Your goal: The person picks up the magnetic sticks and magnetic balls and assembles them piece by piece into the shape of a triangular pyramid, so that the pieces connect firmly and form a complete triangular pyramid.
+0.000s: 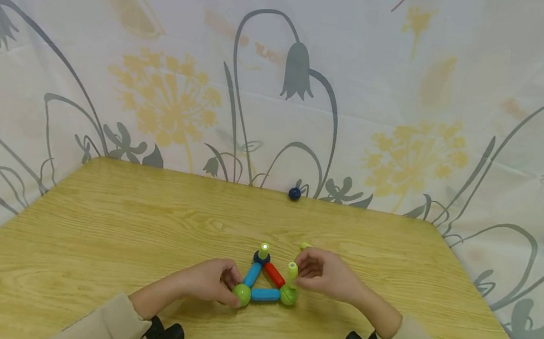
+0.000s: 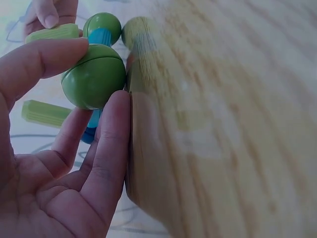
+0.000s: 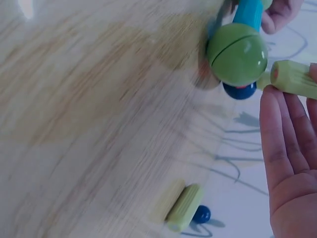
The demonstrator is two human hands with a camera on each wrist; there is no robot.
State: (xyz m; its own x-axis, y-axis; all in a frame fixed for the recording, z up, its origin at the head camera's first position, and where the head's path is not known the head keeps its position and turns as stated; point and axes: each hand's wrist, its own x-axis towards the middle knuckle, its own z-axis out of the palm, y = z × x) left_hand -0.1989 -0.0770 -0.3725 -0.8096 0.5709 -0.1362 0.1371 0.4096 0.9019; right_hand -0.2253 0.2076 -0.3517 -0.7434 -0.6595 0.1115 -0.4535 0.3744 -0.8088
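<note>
Low on the wooden table lies a triangle of magnetic rods and balls: two blue rods [image 1: 265, 295] and a red rod [image 1: 274, 274] between two green balls and a navy ball [image 1: 257, 258]. Thumb and fingers of my left hand [image 1: 206, 280] grip the left green ball [image 2: 94, 79]. My right hand [image 1: 329, 275] pinches a light-green magnetic rod [image 3: 297, 78], its lower end close over the right green ball [image 3: 237, 54]. Another light-green rod [image 1: 264, 250] stands upright on the navy ball.
A loose light-green rod [image 3: 184, 207] lies on the table beyond my right hand. Farther back, a second navy ball [image 1: 294, 194] sits near the table's far edge. A flower-patterned cloth [image 1: 259, 106] hangs behind the table [image 1: 147, 205].
</note>
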